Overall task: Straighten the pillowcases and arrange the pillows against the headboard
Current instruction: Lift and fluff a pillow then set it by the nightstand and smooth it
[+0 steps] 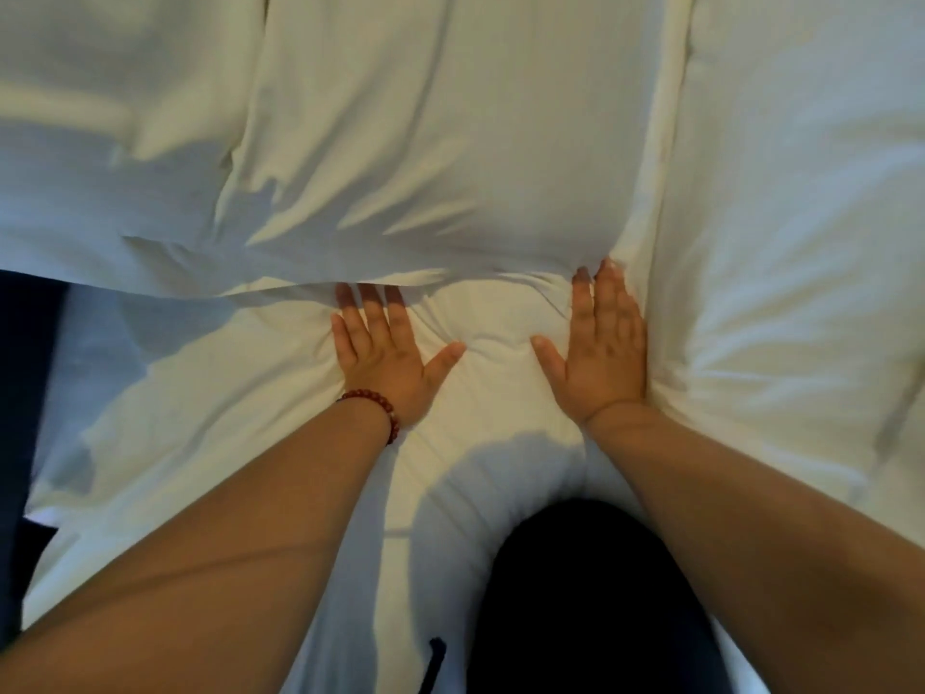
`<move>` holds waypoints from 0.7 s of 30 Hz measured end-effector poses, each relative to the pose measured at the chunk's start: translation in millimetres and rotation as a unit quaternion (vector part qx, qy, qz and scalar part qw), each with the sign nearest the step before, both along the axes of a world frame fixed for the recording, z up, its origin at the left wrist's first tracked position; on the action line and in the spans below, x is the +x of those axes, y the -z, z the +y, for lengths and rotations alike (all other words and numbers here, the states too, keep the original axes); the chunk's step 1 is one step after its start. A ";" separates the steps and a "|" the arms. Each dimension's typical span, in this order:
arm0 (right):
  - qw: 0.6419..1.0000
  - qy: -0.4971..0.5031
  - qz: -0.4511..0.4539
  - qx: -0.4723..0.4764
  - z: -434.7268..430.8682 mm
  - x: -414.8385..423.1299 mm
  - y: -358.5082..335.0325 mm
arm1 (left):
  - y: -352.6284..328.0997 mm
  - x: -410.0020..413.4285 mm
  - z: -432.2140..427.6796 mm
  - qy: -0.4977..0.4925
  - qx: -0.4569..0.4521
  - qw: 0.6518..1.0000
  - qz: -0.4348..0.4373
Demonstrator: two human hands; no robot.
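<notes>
Here, fingers (373,313) flat on lower pillow (200,418), touching upper pillow (450,142)

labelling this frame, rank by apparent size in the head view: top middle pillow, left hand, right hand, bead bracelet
1. top middle pillow, largest
2. left hand and right hand, look alike, not ranked
3. bead bracelet, smallest

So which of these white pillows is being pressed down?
The nearest pillow, in front of the big middle pillow: the left hand and right hand lie flat on it, denting it.
</notes>
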State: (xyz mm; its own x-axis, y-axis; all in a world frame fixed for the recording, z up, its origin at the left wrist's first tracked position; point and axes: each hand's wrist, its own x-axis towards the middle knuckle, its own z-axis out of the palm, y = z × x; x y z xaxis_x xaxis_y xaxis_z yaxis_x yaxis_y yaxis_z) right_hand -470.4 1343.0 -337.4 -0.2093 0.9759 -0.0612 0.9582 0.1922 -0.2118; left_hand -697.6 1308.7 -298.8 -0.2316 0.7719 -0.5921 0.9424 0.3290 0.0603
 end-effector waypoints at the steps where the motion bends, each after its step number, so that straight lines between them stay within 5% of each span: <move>1: 1.000 0.000 0.002 0.001 0.6 -0.9 -0.2 | 0.8 -1.6 -0.6 0.005 0.008 1.000 0.002; 13: 0.998 0.046 -0.036 0.012 -7.7 -13.0 -27.8 | -0.6 -17.3 -11.9 0.029 0.128 0.990 -0.044; 21: 0.985 0.157 0.043 -0.060 -118.1 -32.0 -54.4 | -38.4 -21.4 -72.0 0.124 0.153 0.978 -0.076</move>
